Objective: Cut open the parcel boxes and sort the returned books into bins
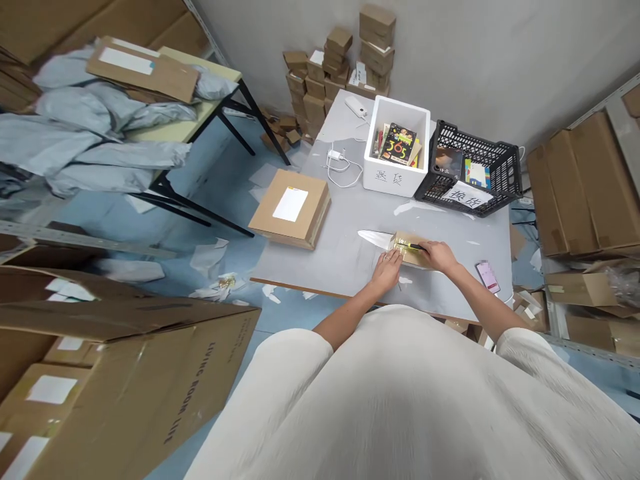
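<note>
My right hand (pixel 438 256) is closed around a box cutter (pixel 412 246) with a black and yellow handle. The cutter lies across the top of a small brown cardboard package (pixel 417 260) that has shiny clear tape on it. My left hand (pixel 388 268) rests on the package's left end, fingers stretched out over the tape. The blade's tip is too small to make out. A pointed white paper piece (pixel 375 238) sticks out on the table to the left of the package.
A taped carton (pixel 293 207) with a white label stands on the grey table (pixel 345 267). Behind are a white foam box (pixel 397 177) and a black crate (pixel 477 160), both holding books. A charger cable (pixel 345 170) and a phone (pixel 487 277) lie nearby. A large carton (pixel 165 400) stands at left.
</note>
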A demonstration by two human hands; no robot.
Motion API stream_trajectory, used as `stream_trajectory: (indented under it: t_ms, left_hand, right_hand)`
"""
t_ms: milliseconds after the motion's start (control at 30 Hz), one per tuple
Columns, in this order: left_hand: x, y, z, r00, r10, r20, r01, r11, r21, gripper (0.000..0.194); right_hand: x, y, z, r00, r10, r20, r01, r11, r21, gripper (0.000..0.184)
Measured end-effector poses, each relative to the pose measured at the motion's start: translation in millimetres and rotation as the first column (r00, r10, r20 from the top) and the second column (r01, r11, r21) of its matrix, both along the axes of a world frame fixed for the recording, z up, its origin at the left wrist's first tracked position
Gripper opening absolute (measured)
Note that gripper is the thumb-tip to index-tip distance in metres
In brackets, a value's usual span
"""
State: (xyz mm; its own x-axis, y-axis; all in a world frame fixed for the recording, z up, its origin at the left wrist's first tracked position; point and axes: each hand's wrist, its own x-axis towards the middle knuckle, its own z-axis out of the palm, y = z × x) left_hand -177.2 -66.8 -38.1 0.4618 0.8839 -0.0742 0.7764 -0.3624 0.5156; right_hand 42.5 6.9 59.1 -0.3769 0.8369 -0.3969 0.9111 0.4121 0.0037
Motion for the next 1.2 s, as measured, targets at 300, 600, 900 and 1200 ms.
stream_trajectory:
  t_ms: [300, 600, 900, 1200]
  left_hand:
    - [1.8, 0.5, -0.9, 1.0, 0.015, 0.014, -0.015, 1.0, 0.003, 0.074]
    - [2.3, -0.6, -3.8, 1.0, 0.017, 0.007, -0.017, 1.0, -0.001, 0.073]
    - [2.6, 1.8, -3.9, 1.0, 0.018, 0.009, -0.018, 1.0, -0.004, 0.078]
    - [2.9, 0.8, 0.8, 1.0, 0.021, 0.007, -0.02, 1.0, -0.015, 0.073]
  right_hand:
    - [-3.4, -2.8, -1.5, 1.0, -0.007, 0.025, 0.006, 1.0, 0.016, 0.043]
    - [-8.3, -0.6, 3.9, 0.998, 0.004, 0.055, -0.003, 1.0, -0.015, 0.039]
    - [-9.0, -3.6, -2.9, 0.998, -0.024, 0.061, 0.02, 0.998, 0.051, 0.042]
    - [-11.5, -6.4, -3.7, 0.997, -0.024, 0.074, 0.02, 0.998, 0.052, 0.043]
